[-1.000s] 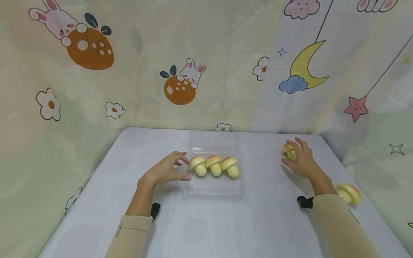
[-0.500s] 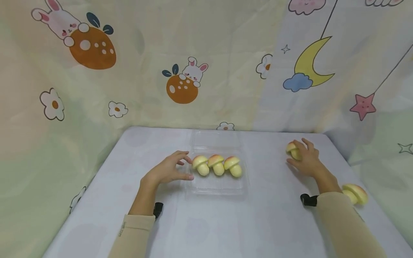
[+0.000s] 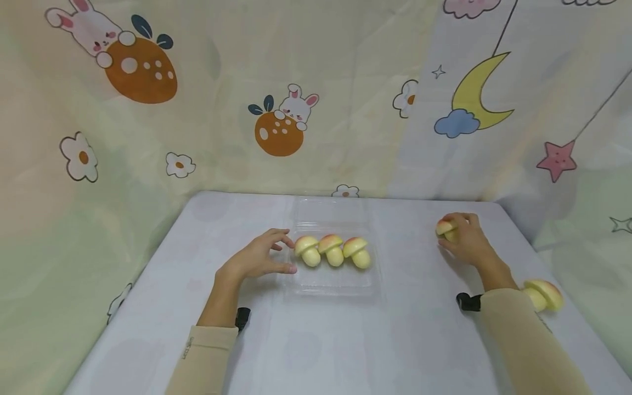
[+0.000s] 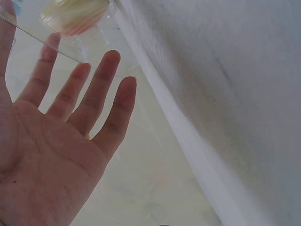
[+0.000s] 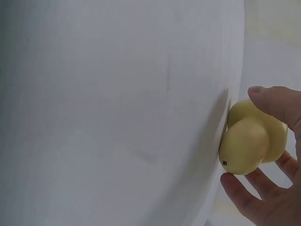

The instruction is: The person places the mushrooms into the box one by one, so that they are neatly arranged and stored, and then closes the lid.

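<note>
My right hand (image 3: 466, 238) has its thumb and fingers curled round a yellow toy mushroom (image 3: 446, 230) with a reddish cap, at the table's far right. In the right wrist view the toy mushroom (image 5: 244, 146) sits at the white surface between thumb and fingers. My left hand (image 3: 259, 255) is at the left side of a clear plastic box (image 3: 331, 286), fingers spread around its edge. The left wrist view shows the left palm (image 4: 51, 150) facing the camera with the fingers extended. Inside the box lie three toy mushrooms (image 3: 332, 250) in a row.
Another toy mushroom (image 3: 545, 295) lies beside the right sleeve, partly hidden by it. The box's transparent lid (image 3: 331, 211) is folded back toward the wall. A printed cloth (image 3: 212, 109) hangs behind the white table (image 3: 316, 340).
The right hand's fingers have drawn together round the toy mushroom from a wider spread. The left hand stays at the box. The head view has shifted slightly.
</note>
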